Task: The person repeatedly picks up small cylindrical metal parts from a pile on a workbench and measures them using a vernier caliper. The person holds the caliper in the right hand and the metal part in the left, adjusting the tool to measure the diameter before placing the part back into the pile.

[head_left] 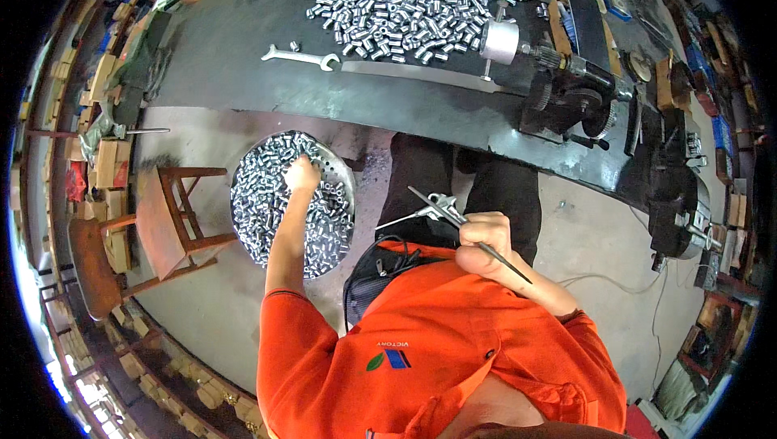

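My left hand point(302, 174) reaches into a round metal basin point(346, 172) heaped with short shiny metal sleeves point(267, 188). Its fingers are curled together against the pile, and what they pinch is hidden. Over my lap, my right hand point(486, 242) is closed around a long, thin, dark tapered tool that looks like a file point(429, 201). One end of it points up and left past the knuckles, the other down along the wrist. Just beyond that hand is a silver tool point(438, 206) with a thin pointed arm; I cannot tell whether it is held or lies on my lap.
A dark workbench point(243, 26) crosses ahead, bearing a large pile of similar sleeves point(405, 6), an open-end wrench point(301, 57) and a bench machine with a round silver head point(499, 41). A brown wooden stool point(174, 224) stands left of the basin. Shelves line the left side.
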Demonstrator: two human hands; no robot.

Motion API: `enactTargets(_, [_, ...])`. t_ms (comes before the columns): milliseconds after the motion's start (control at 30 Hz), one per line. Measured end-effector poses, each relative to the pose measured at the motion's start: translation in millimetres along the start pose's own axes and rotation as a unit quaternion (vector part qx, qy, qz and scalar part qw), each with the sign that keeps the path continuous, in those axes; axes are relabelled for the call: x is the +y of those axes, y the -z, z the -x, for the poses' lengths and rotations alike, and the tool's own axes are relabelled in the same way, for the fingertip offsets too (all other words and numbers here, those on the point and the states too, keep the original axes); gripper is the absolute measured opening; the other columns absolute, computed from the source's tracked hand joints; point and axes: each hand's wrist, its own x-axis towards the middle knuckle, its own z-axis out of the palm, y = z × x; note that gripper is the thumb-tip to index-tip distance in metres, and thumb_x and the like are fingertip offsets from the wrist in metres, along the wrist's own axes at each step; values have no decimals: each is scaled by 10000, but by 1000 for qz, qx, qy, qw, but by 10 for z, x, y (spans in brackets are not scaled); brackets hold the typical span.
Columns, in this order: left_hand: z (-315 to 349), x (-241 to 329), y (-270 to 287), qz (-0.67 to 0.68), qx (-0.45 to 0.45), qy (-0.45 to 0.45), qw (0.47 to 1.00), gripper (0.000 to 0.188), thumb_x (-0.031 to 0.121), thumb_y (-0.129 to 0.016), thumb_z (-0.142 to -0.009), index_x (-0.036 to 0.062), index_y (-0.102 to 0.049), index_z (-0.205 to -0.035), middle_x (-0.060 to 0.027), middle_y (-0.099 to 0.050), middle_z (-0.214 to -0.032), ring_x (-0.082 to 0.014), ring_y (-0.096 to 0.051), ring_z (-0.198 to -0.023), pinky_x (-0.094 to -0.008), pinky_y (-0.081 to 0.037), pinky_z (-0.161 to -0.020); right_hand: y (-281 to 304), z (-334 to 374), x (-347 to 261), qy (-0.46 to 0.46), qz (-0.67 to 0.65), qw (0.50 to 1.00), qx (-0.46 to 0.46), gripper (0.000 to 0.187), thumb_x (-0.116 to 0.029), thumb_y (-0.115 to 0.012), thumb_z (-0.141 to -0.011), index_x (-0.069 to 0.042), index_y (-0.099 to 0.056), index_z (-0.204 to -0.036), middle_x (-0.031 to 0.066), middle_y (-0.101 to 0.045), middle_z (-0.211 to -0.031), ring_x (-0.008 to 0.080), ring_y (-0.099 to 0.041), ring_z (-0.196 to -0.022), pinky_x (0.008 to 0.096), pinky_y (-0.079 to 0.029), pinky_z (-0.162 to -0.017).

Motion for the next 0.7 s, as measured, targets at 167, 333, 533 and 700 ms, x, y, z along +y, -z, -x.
enactTargets(167, [18, 25, 18, -19, -3, -17, 1000, 275, 280, -607, -780, 43, -577, -915, -179, -650, -867, -333, -642, -819, -428, -512, -715, -42, 57, 22, -28, -5, 1000, 0, 230, -51, -552, -571, -55, -332, -503, 84, -303, -471, 250, -342, -375, 350, -250, -377])
enactTargets(333, [32, 90, 61, -31, 0, -76, 997, 251, 212, -609, -739, 63, -566, -937, -158, -596, -974, -347, -614, -868, -442, -496, -735, -43, 44, 5, -29, -9, 1000, -7, 219, -19, -545, -541, -53, -332, -507, 86, -311, -472, 249, -346, -375, 348, -254, -377])
enactTargets(533, [103, -63, 34, 186, 10, -153, 971, 250, 91, -646, -676, 26, -572, -906, -158, -637, -835, -291, -637, -689, -381, -510, -612, -19, 54, 18, -29, 7, 1000, -4, 224, -22, -547, -528, -51, -325, -509, 87, -315, -472, 250, -352, -378, 351, -263, -375])
enactTargets(700, [885, 530, 933, 693, -204, -75, 687, 225, 42, -577, -823, -48, -547, -1027, -150, -625, -810, -197, -616, -630, -308, -513, -600, -54, 17, 51, -35, 4, 998, -45, 255, -46, -570, -573, -40, -320, -521, 97, -330, -492, 263, -378, -412, 363, -276, -395])
